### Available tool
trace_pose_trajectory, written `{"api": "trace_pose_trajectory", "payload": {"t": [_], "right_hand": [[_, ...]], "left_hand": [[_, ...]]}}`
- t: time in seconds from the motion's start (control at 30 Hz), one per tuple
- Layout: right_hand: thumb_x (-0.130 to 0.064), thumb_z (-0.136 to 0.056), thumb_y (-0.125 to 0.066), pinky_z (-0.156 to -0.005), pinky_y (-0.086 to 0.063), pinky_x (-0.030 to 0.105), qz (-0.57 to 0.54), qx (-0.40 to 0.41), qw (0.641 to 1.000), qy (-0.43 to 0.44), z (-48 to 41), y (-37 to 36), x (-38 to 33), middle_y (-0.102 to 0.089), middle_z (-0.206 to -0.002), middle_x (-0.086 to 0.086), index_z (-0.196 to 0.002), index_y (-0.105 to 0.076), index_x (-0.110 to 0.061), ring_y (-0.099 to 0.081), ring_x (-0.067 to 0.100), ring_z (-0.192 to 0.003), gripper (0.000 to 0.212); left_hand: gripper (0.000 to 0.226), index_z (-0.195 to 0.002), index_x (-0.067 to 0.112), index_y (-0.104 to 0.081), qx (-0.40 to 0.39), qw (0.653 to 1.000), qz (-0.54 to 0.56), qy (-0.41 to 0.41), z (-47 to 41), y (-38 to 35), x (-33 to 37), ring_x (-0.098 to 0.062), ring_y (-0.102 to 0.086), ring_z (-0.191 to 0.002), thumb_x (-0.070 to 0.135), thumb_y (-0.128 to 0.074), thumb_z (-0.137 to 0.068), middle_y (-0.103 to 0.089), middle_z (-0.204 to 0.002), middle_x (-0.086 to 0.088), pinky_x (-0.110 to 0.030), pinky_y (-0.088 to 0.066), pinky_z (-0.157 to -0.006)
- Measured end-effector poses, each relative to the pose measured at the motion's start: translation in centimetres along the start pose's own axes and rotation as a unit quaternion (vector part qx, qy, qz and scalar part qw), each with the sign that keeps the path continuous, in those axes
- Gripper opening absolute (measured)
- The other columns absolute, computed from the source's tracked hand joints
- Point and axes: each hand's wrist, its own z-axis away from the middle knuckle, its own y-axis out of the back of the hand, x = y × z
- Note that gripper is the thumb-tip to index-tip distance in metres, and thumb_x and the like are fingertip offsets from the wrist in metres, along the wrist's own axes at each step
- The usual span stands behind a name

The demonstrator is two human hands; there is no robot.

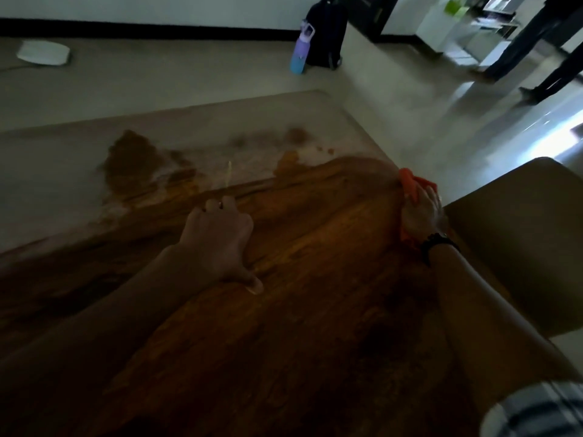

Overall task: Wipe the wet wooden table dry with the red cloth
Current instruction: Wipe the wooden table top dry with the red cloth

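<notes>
The right hand (421, 212) presses the red cloth (415, 184) at the surface's (315, 310) right edge, fingers closed over it. Left hand (220, 238) lies flat, holding nothing. The wet sheen (189, 171) lies upper left of the cloth.

Colours noted at my table

Red-orange crumpled cloth (416, 184); brown streak-grained wooden table (315, 279); lilac-to-blue plastic bottle (301, 48); my grey-and-white striped sleeve (536, 411).

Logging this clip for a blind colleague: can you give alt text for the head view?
A person's right hand presses a red cloth at the right edge of a wooden table, while the left hand rests flat mid-table. A water bottle and backpack stand on the floor beyond.
</notes>
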Motion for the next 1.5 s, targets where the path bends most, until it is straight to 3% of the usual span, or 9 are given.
{"api": "trace_pose_trajectory", "payload": {"t": [0.1, 0.2, 0.47, 0.67, 0.83, 1.0, 1.13, 1.3, 1.5], "right_hand": [[-0.051, -0.091, -0.027, -0.111, -0.027, 0.062, -0.023, 0.014, 0.999, -0.039, -0.1, 0.3, 1.0, -0.044, -0.147, 0.007, -0.143, -0.046, -0.029, -0.040, 0.032, -0.135, 0.059], [-0.042, -0.101, -0.031, -0.119, -0.010, 0.056, -0.016, -0.012, 0.999, -0.029, -0.3, -0.3, -2.0, -0.027, -0.160, 0.004, -0.151, -0.033, -0.033, -0.021, 0.029, -0.147, 0.051], [-0.047, -0.104, -0.033, -0.120, 0.003, 0.051, 0.038, -0.111, 0.981, 0.154, 3.7, -4.4, -13.5, -0.007, -0.165, -0.011, -0.153, -0.021, -0.042, -0.002, 0.014, -0.152, 0.051], [-0.048, -0.104, -0.032, -0.121, 0.002, 0.050, 0.038, -0.144, 0.957, 0.250, 14.7, -6.2, -17.4, -0.005, -0.165, -0.013, -0.153, -0.019, -0.045, -0.001, 0.013, -0.152, 0.051], [-0.052, -0.102, -0.030, -0.121, -0.007, 0.045, 0.071, -0.125, 0.932, 0.331, 20.7, -6.6, -17.1, -0.008, -0.164, -0.014, -0.152, -0.019, -0.044, -0.005, 0.012, -0.151, 0.052], [-0.050, -0.103, -0.029, -0.121, -0.002, 0.051, 0.043, -0.139, 0.978, 0.151, 21.4, -7.7, -22.5, -0.003, -0.165, -0.009, -0.154, -0.019, -0.039, 0.000, 0.016, -0.152, 0.053], [-0.049, -0.104, -0.028, -0.121, 0.001, 0.051, 0.057, -0.153, 0.947, 0.276, 27.7, -10.1, -27.9, -0.001, -0.165, -0.011, -0.154, -0.016, -0.042, 0.001, 0.014, -0.152, 0.052], [-0.051, -0.104, -0.023, -0.119, 0.007, 0.049, 0.065, -0.181, 0.888, 0.417, 36.5, -12.0, -31.5, 0.002, -0.165, -0.010, -0.153, -0.010, -0.044, 0.006, 0.014, -0.151, 0.052], [-0.056, -0.102, -0.022, -0.120, 0.003, 0.045, 0.088, -0.192, 0.854, 0.475, 36.5, -11.2, -30.6, 0.000, -0.165, -0.013, -0.154, -0.007, -0.043, 0.004, 0.010, -0.151, 0.055]], "left_hand": [[0.085, -0.113, 0.016, -0.052, 0.007, 1.000, 0.017, -0.001, 0.2, -0.4, 0.0, -0.029, -0.039, -0.121, 0.076, -0.070, -0.054, -0.038, -0.131, -0.011, -0.041, -0.037, -0.100], [0.084, -0.115, 0.015, -0.051, 0.000, 1.000, 0.020, 0.006, 0.0, -0.4, 0.1, -0.033, -0.036, -0.125, 0.072, -0.072, -0.056, -0.034, -0.136, -0.014, -0.043, -0.036, -0.102], [0.093, -0.118, 0.010, -0.054, 0.019, 0.998, 0.052, 0.013, -0.1, -0.7, 0.0, -0.036, -0.042, -0.119, 0.067, -0.080, -0.049, -0.040, -0.129, -0.014, -0.046, -0.040, -0.097], [0.102, -0.147, 0.018, -0.027, 0.099, 0.986, 0.132, 0.019, 5.2, -5.1, -4.8, -0.026, -0.005, -0.146, 0.084, -0.042, -0.071, -0.010, -0.159, -0.010, -0.047, 0.004, -0.119], [0.093, -0.151, 0.022, -0.014, 0.335, 0.906, 0.198, 0.167, 13.2, -10.6, -10.6, -0.025, -0.003, -0.147, 0.081, -0.025, -0.079, -0.013, -0.159, -0.010, -0.046, 0.004, -0.119], [0.092, -0.152, 0.013, -0.002, 0.324, 0.794, 0.394, 0.331, 15.1, -13.6, -14.6, -0.026, 0.004, -0.147, 0.071, -0.028, -0.086, -0.003, -0.160, -0.010, -0.048, 0.006, -0.118], [0.080, -0.152, 0.015, -0.010, 0.343, 0.680, 0.562, 0.322, 14.6, -15.2, -14.4, -0.026, -0.014, -0.145, 0.065, -0.016, -0.090, -0.016, -0.159, -0.008, -0.044, -0.011, -0.118], [0.076, -0.149, 0.022, -0.026, 0.381, 0.625, 0.598, 0.326, 14.2, -16.0, -15.0, -0.027, -0.028, -0.140, 0.067, -0.008, -0.091, -0.031, -0.154, -0.004, -0.046, -0.020, -0.116], [0.075, -0.148, 0.018, -0.028, 0.428, 0.627, 0.566, 0.322, 14.8, -15.4, -14.6, -0.024, -0.029, -0.138, 0.061, -0.007, -0.090, -0.035, -0.151, -0.004, -0.039, -0.020, -0.112]]}}
